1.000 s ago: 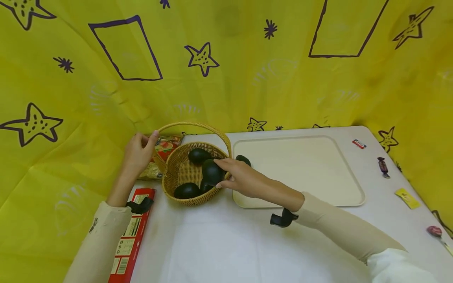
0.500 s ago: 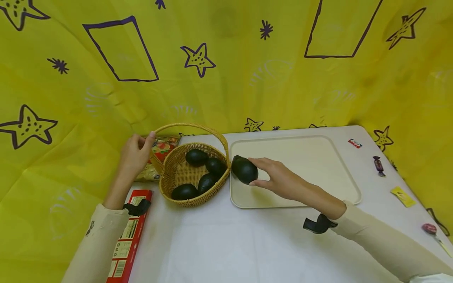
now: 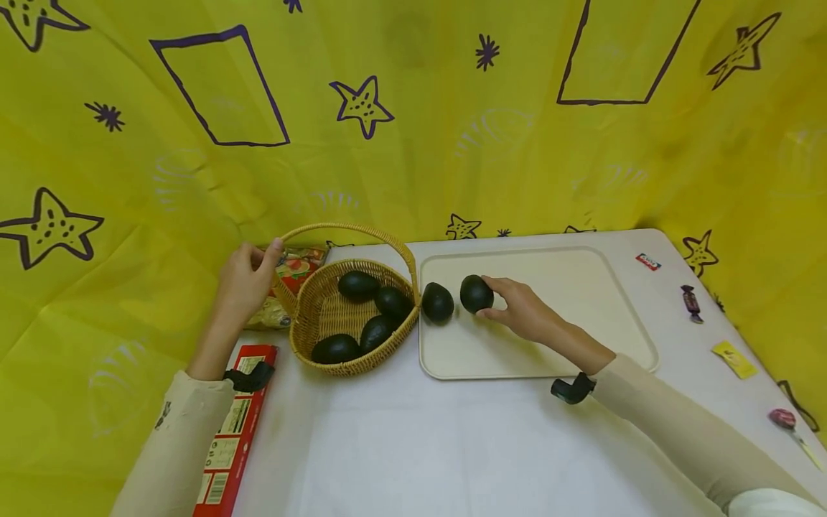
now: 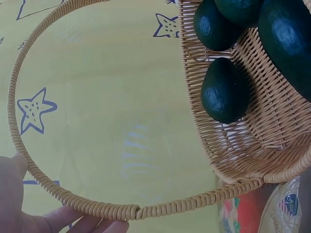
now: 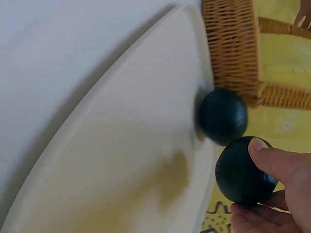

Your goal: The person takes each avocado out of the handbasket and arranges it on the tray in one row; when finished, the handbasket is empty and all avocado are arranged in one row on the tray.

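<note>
My left hand grips the left side of the arched handle of a wicker basket. Several dark green avocados lie inside the basket. With thumb and fingers, my right hand holds another avocado over the left part of a cream tray. One more avocado sits at the tray's left edge, close beside the basket. In the right wrist view the held avocado overlaps the one on the tray.
Behind the basket lie colourful food packets. A long red box is at the left. Along the right side are small wrapped sweets, a yellow packet and a lollipop. A yellow patterned curtain hangs behind.
My right hand has carried an avocado from the basket rightward over the tray, past the one at its left edge. My left hand keeps its grip on the handle.
</note>
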The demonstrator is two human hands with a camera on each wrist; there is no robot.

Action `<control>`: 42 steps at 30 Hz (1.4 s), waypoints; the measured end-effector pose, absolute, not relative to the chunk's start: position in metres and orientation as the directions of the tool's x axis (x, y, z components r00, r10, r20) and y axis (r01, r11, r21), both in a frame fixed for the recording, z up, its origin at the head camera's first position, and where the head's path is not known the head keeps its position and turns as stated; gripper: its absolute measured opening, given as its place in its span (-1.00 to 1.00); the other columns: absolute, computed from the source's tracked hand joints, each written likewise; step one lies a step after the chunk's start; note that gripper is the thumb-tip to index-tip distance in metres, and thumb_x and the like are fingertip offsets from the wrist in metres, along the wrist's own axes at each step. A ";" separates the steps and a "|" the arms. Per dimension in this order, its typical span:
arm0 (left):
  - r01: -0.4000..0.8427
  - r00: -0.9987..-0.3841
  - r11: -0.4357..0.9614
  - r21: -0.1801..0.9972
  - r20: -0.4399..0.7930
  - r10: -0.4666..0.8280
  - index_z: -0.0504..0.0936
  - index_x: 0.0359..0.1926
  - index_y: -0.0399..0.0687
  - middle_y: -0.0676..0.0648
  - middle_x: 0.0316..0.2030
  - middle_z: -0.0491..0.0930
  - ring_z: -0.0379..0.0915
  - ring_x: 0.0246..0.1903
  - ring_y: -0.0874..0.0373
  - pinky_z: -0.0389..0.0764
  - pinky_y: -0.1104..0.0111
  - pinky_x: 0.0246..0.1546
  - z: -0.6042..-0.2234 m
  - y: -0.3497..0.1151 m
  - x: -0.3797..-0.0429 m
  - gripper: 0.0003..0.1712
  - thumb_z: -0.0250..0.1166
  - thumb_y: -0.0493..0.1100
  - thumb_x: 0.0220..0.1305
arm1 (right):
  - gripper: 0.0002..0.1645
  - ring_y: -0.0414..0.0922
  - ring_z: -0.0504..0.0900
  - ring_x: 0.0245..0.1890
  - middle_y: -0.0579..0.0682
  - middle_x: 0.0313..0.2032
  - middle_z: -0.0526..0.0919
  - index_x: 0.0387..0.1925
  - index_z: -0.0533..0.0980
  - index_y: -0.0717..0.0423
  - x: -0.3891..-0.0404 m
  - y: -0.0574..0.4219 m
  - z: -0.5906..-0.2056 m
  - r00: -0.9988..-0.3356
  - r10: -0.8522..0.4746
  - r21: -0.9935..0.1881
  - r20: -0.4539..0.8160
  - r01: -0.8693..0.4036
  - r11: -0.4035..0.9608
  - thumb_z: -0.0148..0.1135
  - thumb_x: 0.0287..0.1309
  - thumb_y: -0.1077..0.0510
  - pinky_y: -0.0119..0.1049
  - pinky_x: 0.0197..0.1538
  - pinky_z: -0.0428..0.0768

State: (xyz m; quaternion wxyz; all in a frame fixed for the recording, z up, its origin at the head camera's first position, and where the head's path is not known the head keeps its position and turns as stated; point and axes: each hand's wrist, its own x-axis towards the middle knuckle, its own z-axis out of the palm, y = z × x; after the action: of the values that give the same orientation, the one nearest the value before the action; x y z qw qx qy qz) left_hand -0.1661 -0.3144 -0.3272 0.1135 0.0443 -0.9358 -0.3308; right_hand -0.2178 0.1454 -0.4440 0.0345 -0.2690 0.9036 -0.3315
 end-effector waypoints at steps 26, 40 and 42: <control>-0.011 -0.975 0.777 0.629 0.167 -0.149 0.42 0.06 -0.39 -0.37 -0.04 0.42 0.40 -0.22 -0.20 0.42 0.05 -0.25 -0.327 -0.315 -0.165 -0.12 -0.15 0.45 0.59 | -0.10 0.35 0.45 0.41 0.40 0.40 0.45 0.48 0.31 0.39 -0.240 0.127 -0.480 -0.887 -0.454 -0.676 0.086 -0.387 0.627 0.52 0.29 0.12 0.23 0.44 0.38; -0.009 -0.972 0.781 0.625 0.178 -0.154 0.44 0.05 -0.42 -0.39 0.00 0.46 0.43 -0.15 -0.24 0.43 0.05 -0.19 -0.327 -0.315 -0.165 -0.14 -0.13 0.41 0.61 | -0.08 0.32 0.48 0.38 0.39 0.39 0.46 0.49 0.29 0.38 -0.239 0.127 -0.476 -0.885 -0.463 -0.699 0.047 -0.360 0.618 0.54 0.27 0.12 0.21 0.45 0.38; -0.010 -0.972 0.782 0.623 0.178 -0.154 0.43 0.05 -0.41 -0.39 -0.01 0.45 0.43 -0.16 -0.23 0.43 0.05 -0.20 -0.326 -0.315 -0.165 -0.14 -0.13 0.41 0.61 | -0.08 0.33 0.47 0.38 0.40 0.40 0.44 0.49 0.28 0.39 -0.238 0.127 -0.474 -0.881 -0.469 -0.691 0.053 -0.372 0.620 0.52 0.28 0.13 0.23 0.45 0.37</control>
State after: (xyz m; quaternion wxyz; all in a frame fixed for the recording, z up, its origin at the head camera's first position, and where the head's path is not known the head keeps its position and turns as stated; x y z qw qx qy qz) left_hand -0.1648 -0.3146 -0.3265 0.1103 0.0438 -0.9374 -0.3273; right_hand -0.2383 0.1271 -0.4738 0.0665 -0.2342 0.8975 -0.3678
